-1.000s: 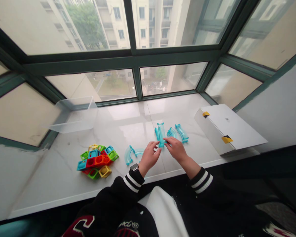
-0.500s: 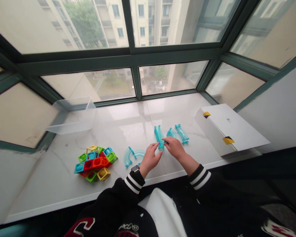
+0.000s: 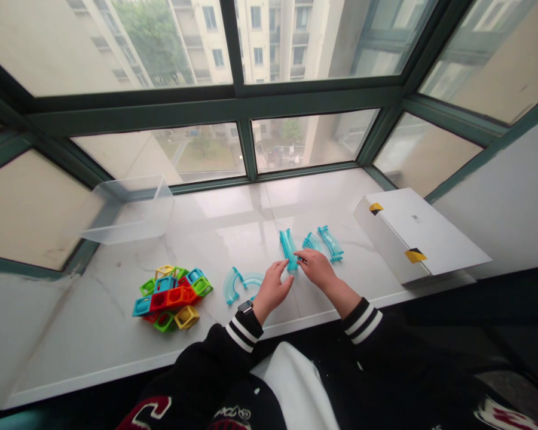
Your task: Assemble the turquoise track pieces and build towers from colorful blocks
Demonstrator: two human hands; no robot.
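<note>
Flanking near end of blue track piece (image 3: pixel 287 243): left hand (image 3: pixel 272 289) and right hand (image 3: pixel 317 267), slightly apart; can't tell if either grips it.

And here's the left hand (image 3: pixel 272 289), back turned up, its thumb standing apart from the forefinger and pointing inward! Opposite it, the right hand (image 3: pixel 317 267) sits slightly farther forward, fingers bent and tips gathered close. The two face each other, fingertips near but apart. Both wrists look nearly straight; the left arm (image 3: pixel 206 352) angles in from one side, the right arm (image 3: pixel 344 296) from the other. Whether either grip is closed: too small to tell!
</note>
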